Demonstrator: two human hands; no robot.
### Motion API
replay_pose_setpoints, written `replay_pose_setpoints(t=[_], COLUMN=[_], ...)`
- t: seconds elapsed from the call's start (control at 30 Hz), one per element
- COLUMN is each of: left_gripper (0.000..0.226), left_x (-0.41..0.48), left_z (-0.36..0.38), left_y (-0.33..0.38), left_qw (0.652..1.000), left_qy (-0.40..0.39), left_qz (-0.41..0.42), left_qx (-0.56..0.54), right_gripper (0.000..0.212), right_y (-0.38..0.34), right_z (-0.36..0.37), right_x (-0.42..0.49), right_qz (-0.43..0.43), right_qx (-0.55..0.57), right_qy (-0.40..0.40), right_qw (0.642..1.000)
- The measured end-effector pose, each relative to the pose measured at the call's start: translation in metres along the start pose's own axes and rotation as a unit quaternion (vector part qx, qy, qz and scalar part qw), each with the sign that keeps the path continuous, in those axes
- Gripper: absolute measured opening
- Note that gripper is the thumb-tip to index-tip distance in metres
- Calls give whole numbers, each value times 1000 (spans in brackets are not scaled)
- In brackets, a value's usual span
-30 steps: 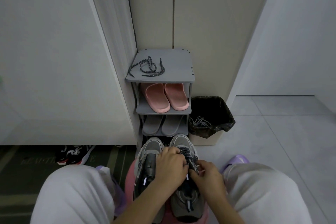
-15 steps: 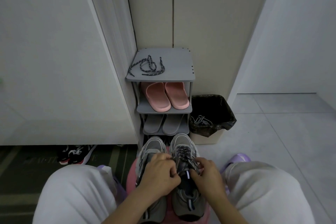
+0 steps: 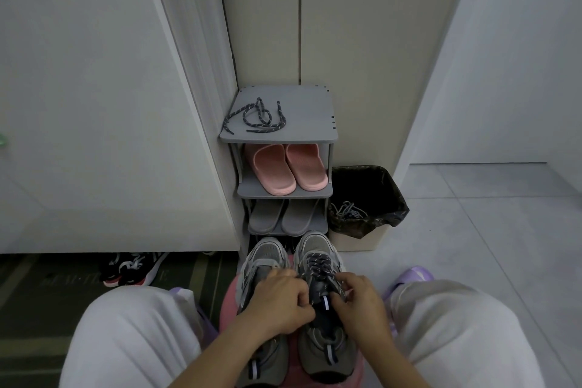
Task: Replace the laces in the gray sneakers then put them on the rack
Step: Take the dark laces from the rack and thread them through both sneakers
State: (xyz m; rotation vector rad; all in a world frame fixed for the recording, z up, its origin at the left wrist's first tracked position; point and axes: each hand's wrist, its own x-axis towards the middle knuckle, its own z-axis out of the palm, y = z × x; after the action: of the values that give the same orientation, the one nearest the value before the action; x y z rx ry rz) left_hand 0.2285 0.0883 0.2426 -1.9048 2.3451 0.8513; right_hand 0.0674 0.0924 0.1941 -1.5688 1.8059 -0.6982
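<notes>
- Rack [image 3: 302, 113], a narrow gray set of shelves, stands in the corner against the wall, and the gray sneakers are not on it.
- Dark mat [image 3: 47, 287] covers the floor at lower left, under the pale door.
- Waste bin [image 3: 387, 195] with a black liner stands just beside the rack on its right.
- Pink stool [image 3: 228, 305] sits between the person's knees and carries the sneakers.
- Gray sneakers [image 3: 316, 244] lie side by side on the stool, toes pointing at the foot of the rack. The one on the right is threaded with a dark lace [image 3: 319, 264].
- Black sneakers [image 3: 132, 268] with red and white trim lie on the mat at the door's lower edge.
- Pink slippers [image 3: 285, 170] fill the shelf under the rack's top.
- Gray slippers [image 3: 283, 217] fill the shelf below them.
- Left hand [image 3: 280, 302] reaches across the left sneaker, fingers curled tight on the laced sneaker beside its tongue.
- Right hand [image 3: 362, 302] meets it from the other side, fingers and thumb pinched at the top of the same tongue. Whether either hand has a lace end or only the tongue I cannot tell, as the fingertips hide it.
- Loose lace [image 3: 255, 120], dark and speckled, lies coiled on the left part of the rack's top shelf.
- Discarded laces [image 3: 348, 209], paler gray, lie tangled inside the bin.
</notes>
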Motion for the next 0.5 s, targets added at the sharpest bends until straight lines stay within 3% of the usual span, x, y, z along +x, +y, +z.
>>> replay_pose_setpoints(t=[0.1, 0.37, 0.5], left_gripper=[23, 7, 26], left_x=[-2, -9, -4], left_z=[-2, 0, 0], left_y=[-3, -19, -14], left_qw=[1000, 999, 997], left_qy=[11, 31, 71], left_qz=[-3, 3, -15], left_qx=[-4, 18, -7], right_gripper=[32, 31, 18], right_y=[1, 1, -4], right_z=[0, 0, -4], right_x=[2, 2, 8], right_qz=[24, 31, 21], right_qx=[12, 7, 41], right_qy=[5, -5, -31], right_qw=[1000, 999, 998])
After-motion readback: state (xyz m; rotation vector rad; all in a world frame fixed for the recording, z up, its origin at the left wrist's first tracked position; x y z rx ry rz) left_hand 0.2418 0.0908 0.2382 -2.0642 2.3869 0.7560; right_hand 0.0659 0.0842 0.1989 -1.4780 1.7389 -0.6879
